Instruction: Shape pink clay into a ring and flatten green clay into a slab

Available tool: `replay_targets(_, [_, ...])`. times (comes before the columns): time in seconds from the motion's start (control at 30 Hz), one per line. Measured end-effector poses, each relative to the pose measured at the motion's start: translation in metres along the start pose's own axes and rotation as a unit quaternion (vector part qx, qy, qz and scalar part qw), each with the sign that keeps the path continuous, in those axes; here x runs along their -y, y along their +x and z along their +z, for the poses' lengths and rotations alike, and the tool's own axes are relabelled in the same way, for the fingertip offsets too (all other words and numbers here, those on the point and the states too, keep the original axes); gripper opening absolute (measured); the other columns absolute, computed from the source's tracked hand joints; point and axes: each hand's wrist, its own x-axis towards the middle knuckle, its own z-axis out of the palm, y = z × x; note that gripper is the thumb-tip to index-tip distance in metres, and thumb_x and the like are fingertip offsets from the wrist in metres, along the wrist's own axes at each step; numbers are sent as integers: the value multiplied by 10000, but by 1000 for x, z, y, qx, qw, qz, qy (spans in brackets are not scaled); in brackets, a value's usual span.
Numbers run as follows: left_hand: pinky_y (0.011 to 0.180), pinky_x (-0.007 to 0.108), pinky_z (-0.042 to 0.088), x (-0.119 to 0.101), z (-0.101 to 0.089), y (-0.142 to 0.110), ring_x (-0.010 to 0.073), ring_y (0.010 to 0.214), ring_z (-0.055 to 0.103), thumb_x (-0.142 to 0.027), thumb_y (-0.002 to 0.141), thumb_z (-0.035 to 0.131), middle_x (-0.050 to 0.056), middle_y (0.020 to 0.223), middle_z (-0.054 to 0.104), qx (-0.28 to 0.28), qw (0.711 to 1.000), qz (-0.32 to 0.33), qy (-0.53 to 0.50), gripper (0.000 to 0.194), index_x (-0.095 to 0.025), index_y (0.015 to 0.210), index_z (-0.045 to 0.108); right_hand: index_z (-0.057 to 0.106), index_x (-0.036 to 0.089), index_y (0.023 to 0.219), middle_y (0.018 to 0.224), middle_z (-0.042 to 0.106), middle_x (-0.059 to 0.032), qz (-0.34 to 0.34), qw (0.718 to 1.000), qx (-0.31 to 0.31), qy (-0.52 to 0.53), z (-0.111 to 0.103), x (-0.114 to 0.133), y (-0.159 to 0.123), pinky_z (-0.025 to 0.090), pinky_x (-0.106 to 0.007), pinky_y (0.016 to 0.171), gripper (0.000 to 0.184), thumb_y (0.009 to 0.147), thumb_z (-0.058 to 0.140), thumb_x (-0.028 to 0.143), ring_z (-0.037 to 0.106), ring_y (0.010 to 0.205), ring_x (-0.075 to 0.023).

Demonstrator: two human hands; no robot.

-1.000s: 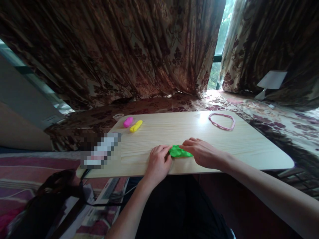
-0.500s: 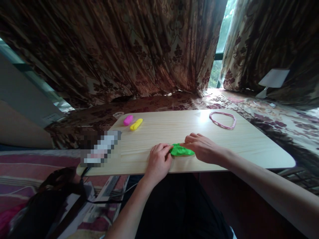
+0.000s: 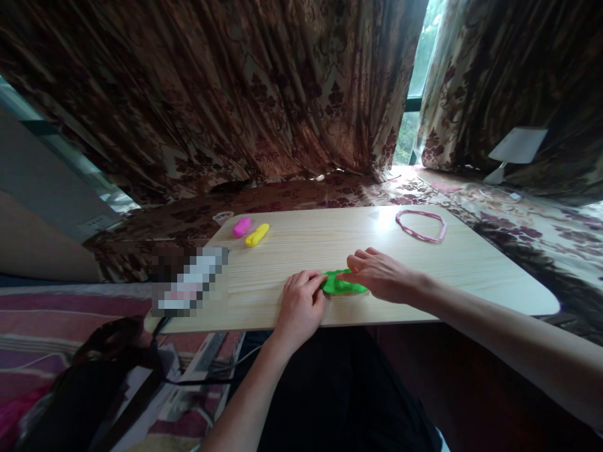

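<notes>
Right hand (image 3: 380, 276), edged leftward, touches flattened green clay (image 3: 345, 288); left hand (image 3: 304, 303) contacts its end (grips unclear); yellow lump (image 3: 257, 235) unflattened.

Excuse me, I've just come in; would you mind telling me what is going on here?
A person is working a flattened piece of green modelling clay on a wood-grain table. The left-hand grip touches its left end; the right-hand grip has fingers on its right part. Yellow and pink pieces lie at the far left, a pink loop at the far right.
</notes>
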Motion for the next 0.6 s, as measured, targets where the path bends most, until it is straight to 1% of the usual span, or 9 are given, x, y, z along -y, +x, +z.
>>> replay_targets(0.1, [922, 379, 400, 1, 0, 0, 223, 994, 535, -70, 775, 492, 55, 1007, 611, -1, 1000, -5, -13, 336, -209, 1037, 649, 615, 195, 1088, 890, 559, -98, -11, 1000, 1, -9, 2, 0, 2, 271, -330, 676, 287, 947, 365, 187, 434, 812, -217])
replay_targets(0.27, [926, 388, 406, 2, -1, 0, 228, 991, 545, -62, 761, 499, 60, 999, 619, -5, 998, -16, -53, 334, -203, 1016, 661, 577, 237, 1163, 878, 553, -77, -23, 1000, 5, -11, -5, -14, -10, 268, -316, 679, 333, 911, 405, 104, 427, 797, -202])
replay_targets(0.33, [950, 382, 398, 2, 1, 1, 221, 1019, 542, -61, 765, 494, 55, 1030, 619, -7, 996, -24, -80, 364, -213, 1059, 644, 579, 232, 1158, 866, 550, -76, -20, 1000, 9, -8, -5, -17, -18, 266, -319, 680, 351, 896, 407, 75, 423, 787, -203])
replay_targets(0.43, [963, 347, 406, 1, 4, 5, 196, 1050, 546, -66, 775, 491, 51, 1101, 605, -15, 991, -41, -128, 413, -215, 1147, 591, 583, 187, 1145, 863, 552, -90, -9, 1000, 11, 2, -2, -15, -26, 266, -327, 677, 331, 886, 413, 69, 421, 788, -211])
replay_targets(0.5, [913, 316, 451, -1, 7, 9, 179, 1001, 578, -89, 790, 497, 63, 1096, 604, -23, 986, -57, -157, 408, -194, 1178, 566, 597, 171, 1112, 863, 556, -96, -4, 1000, 9, 11, -2, -14, -26, 270, -330, 679, 305, 880, 424, 76, 424, 794, -215])
replay_targets(0.6, [783, 284, 509, -4, 10, 14, 161, 851, 619, -143, 804, 522, 75, 1009, 617, -33, 978, -82, -190, 383, -160, 1185, 559, 631, 195, 1038, 867, 564, -87, -5, 999, 4, 36, -6, -15, -22, 278, -324, 683, 297, 846, 452, 56, 434, 802, -210])
